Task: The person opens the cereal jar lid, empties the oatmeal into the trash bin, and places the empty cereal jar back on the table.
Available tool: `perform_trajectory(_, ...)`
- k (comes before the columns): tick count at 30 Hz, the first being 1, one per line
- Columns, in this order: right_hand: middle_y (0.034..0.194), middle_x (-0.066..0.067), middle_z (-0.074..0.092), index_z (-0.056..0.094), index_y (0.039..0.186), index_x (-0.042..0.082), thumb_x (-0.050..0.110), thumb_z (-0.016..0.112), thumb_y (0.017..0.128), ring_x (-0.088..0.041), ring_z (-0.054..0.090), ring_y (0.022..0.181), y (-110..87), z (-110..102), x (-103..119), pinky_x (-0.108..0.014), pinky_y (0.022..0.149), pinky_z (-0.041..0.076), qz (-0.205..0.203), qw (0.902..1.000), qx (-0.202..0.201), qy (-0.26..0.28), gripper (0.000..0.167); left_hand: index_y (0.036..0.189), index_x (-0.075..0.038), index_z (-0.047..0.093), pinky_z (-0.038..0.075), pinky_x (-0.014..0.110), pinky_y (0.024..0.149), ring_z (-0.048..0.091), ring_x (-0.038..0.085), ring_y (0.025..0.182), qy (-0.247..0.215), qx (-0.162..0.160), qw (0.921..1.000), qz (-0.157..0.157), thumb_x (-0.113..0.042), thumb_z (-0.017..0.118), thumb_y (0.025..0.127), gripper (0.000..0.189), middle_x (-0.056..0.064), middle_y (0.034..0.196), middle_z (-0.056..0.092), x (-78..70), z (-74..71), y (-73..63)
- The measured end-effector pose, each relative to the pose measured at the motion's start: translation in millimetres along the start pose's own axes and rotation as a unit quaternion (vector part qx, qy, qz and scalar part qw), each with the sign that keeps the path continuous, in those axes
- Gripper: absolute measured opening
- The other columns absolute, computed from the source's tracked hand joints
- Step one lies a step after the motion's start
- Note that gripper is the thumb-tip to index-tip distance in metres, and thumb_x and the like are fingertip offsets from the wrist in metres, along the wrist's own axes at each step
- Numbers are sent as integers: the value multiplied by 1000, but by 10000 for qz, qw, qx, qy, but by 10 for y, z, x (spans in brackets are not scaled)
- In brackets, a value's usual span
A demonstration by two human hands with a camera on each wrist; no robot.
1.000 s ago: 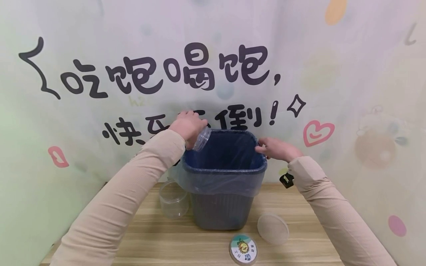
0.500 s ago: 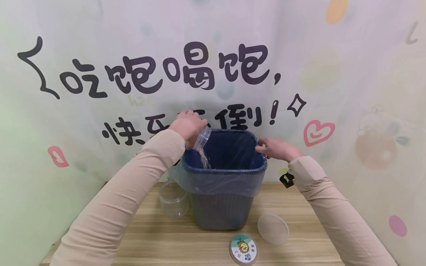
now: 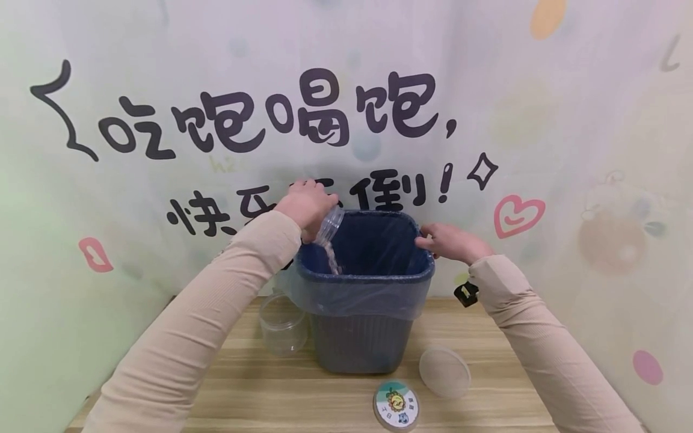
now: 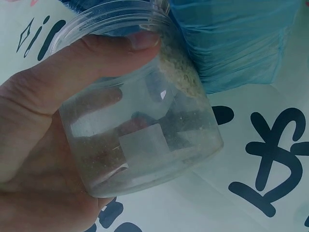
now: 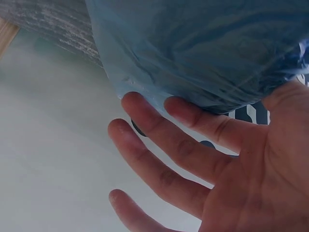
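My left hand [image 3: 307, 205] grips a clear plastic jar [image 3: 331, 224], tipped with its mouth over the left side of a dark blue trash bin [image 3: 360, 343]. Pale grains [image 3: 332, 258] stream from the mouth into the bin. In the left wrist view, the thumb lies across the jar near its threaded neck, and off-white grains [image 4: 179, 72] line one side of the wall. At the bin's right rim, my right hand [image 3: 450, 242] pinches the edge, thumb inside and fingers outside. The right wrist view has its forefinger against the blue liner bag [image 5: 193, 53]; the thumb's tip is hidden.
A second clear jar [image 3: 283, 328] stands left of the bin on the wooden table [image 3: 243, 391]. In front lie a round lid with a sunflower picture [image 3: 396, 406] and a plain translucent lid [image 3: 444, 373]. A printed wall sheet [image 3: 346, 54] rises close behind.
Grains have begun pouring from the tilted jar into the bin; none were falling one second ago. Both hands and the bin have stayed in place.
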State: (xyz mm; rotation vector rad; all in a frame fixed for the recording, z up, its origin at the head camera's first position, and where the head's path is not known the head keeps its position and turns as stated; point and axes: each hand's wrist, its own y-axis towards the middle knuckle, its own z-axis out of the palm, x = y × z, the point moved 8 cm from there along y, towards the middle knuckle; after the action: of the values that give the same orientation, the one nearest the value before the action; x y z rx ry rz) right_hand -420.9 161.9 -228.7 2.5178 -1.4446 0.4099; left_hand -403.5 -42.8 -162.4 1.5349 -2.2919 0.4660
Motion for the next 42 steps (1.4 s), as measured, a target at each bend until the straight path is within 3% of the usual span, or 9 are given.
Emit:
perform_trajectory(16, 87, -15, 64, 55, 93, -2, 17, 46, 98, -32, 64, 79, 8, -8, 8, -43, 72, 48, -45, 9999, -84, 100, 21, 137, -11, 46, 35, 48, 102, 43, 35, 120, 64, -250, 9997, -3, -14, 81, 70, 76, 18, 129, 49, -23, -16, -15)
perform_trajectory(28, 92, -16, 65, 56, 101, -6, 17, 46, 98, -25, 64, 77, 4, 3, -13, -45, 75, 49, -35, 9996, -125, 238, 25, 141, -12, 43, 33, 48, 104, 41, 36, 122, 177, -165, 9997, -59, -18, 80, 72, 78, 18, 132, 47, -41, 1, 3)
perform_trajectory(42, 92, -17, 65, 56, 102, -6, 16, 46, 99, -26, 63, 78, -24, -3, 5, -45, 75, 49, -22, 9995, -83, 310, 25, 147, -14, 36, 27, 48, 107, 35, 36, 128, 296, 148, 9994, -124, -19, 76, 78, 80, 19, 141, 39, -78, 13, 41)
